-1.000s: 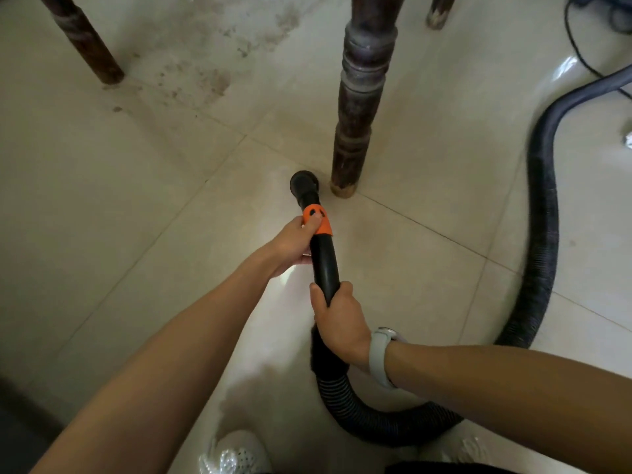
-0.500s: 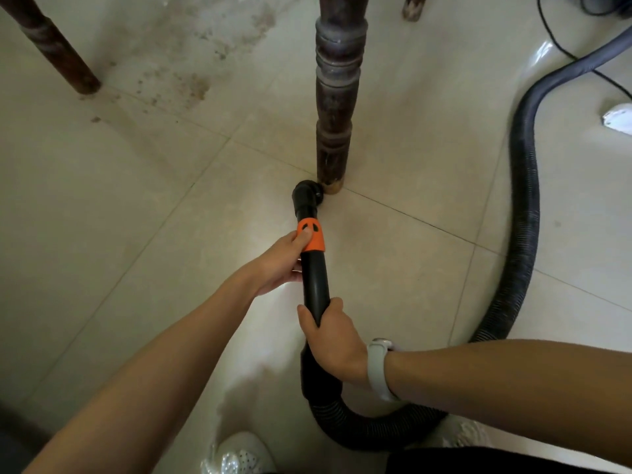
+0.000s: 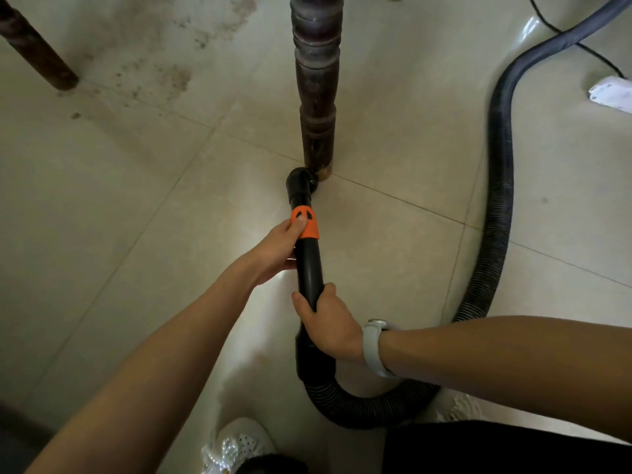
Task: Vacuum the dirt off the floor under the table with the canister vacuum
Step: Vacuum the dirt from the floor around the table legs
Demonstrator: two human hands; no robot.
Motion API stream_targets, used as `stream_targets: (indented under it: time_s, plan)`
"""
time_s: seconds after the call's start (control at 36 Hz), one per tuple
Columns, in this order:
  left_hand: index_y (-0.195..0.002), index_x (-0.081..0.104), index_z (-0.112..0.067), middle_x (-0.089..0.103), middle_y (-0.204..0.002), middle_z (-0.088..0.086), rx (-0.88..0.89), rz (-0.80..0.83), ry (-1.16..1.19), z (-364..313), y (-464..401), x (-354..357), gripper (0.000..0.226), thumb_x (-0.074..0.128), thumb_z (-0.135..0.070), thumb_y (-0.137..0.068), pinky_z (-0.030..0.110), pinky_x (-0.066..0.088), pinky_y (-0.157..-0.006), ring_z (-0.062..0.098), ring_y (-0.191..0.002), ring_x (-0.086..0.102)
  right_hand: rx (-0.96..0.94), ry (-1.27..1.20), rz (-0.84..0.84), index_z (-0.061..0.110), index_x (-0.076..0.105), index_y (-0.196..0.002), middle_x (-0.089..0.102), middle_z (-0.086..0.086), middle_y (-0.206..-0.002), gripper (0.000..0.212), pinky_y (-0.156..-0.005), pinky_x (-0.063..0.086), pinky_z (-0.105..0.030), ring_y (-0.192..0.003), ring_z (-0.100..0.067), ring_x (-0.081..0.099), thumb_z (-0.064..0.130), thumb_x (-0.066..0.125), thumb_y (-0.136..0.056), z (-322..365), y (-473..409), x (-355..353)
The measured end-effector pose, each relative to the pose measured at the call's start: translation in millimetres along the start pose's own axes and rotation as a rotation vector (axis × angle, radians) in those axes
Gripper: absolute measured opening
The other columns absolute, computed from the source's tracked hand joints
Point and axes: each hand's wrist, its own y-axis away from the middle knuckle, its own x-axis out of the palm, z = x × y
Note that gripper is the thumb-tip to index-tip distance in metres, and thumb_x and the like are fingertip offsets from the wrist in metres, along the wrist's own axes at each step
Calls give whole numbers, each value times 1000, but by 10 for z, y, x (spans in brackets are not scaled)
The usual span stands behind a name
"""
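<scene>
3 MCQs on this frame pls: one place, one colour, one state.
1. Where is the vacuum nozzle?
A. at the foot of the turned table leg
B. on the dirt patch
C. lifted beside the white shoe

2. What colour is the collar on the wand?
A. blue
B. orange
C. white

3. How is the wand held?
A. left hand only
B. right hand only
C. both hands grip it

Key: 1 A, the nozzle sits against the leg's base. 2 B, the band below the nozzle is orange. 3 C, the left hand holds at the collar, the right hand grips lower down.
</scene>
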Motion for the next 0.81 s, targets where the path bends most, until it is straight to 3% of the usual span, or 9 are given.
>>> stream_targets:
  time_s: [0.11, 0.22, 0.33, 0.47, 0.61, 0.72, 0.81]
  plan:
    - [-123, 42, -17, 59, -105, 7, 0, -54, 23, 34, 25, -133, 33, 34, -41, -102, 34, 50, -81, 20, -94, 60, -39, 28, 28, 3, 37, -116, 54, -11, -95, 43, -76, 50, -41, -82, -27, 58, 42, 44, -98, 46, -55, 60]
    - [-119, 42, -18, 58, -103, 4, 14, -83, -6, 76, 62, -188, 30, 34, -41, -102, 28, 50, -71, 17, -92, 60, -56, 22, 54, 2, 37, -117, 54, -10, -91, 44, -69, 47, -36, -78, -25, 56, 41, 44, -98, 42, -40, 65]
    - [-120, 44, -16, 60, -102, 4, 23, -65, -70, 94, 77, -74, 35, 33, -42, -102, 26, 51, -71, 17, -91, 61, -42, -24, 42, 5, 36, -111, 54, -8, -88, 38, -64, 46, -33, -74, -23, 55, 41, 43, -99, -72, 61, 53]
    - [-129, 44, -13, 60, -113, 11, 10, -24, -94, 96, 79, 149, 40, 36, -40, -101, 24, 52, -67, 19, -94, 61, 14, -97, -16, 5, 39, -117, 57, -9, -96, 41, -70, 45, -30, -82, -22, 56, 41, 45, -98, -201, 164, 20]
    - [-120, 43, -17, 59, -99, 3, -10, 31, -130, 16, 99, 317, 29, 35, -39, -102, 24, 49, -64, 13, -86, 60, 72, -215, -65, 10, 38, -108, 61, -15, -100, 33, -76, 49, -36, -86, -26, 60, 41, 45, -98, -251, 259, -2]
    - [-121, 45, -16, 59, -105, 7, -12, 90, -219, -59, 100, 508, 33, 34, -40, -102, 24, 50, -67, 15, -88, 60, 124, -267, -134, 10, 38, -109, 58, -10, -95, 33, -75, 48, -34, -88, -27, 60, 41, 44, -98, -311, 346, -54]
    - [-120, 44, -17, 59, -105, 6, -18, 154, -256, -89, 86, 688, 31, 34, -40, -102, 25, 51, -68, 15, -88, 60, 162, -334, -177, 13, 38, -105, 62, -13, -97, 29, -82, 51, -41, -92, -31, 63, 41, 45, -98, -399, 401, -86]
